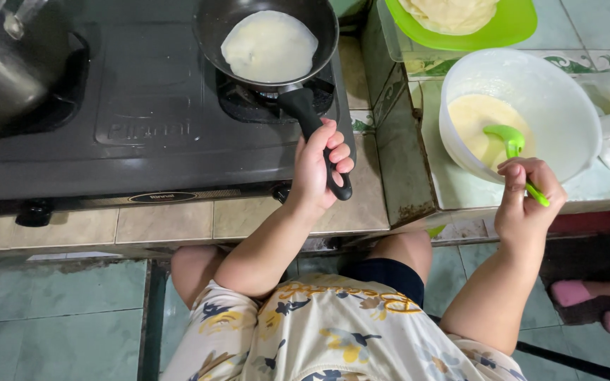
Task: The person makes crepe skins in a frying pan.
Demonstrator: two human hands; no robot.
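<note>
The black pan (266, 42), holding a thin pale crepe (268, 46) over the stove (142, 106), is gripped at its handle by the left hand (317, 166). The green ladle (513, 148) in the white batter bowl (566, 92) is clasped by the right hand (527, 201). Cooking appears underway; lifting the crepe out likely calls for care.

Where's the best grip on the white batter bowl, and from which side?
Probably the bare rim of the white bowl on its right side, from above. The walls are wide and smooth with no handle, batter sits low inside, and the right hand with the green ladle occupies the near edge.
</note>
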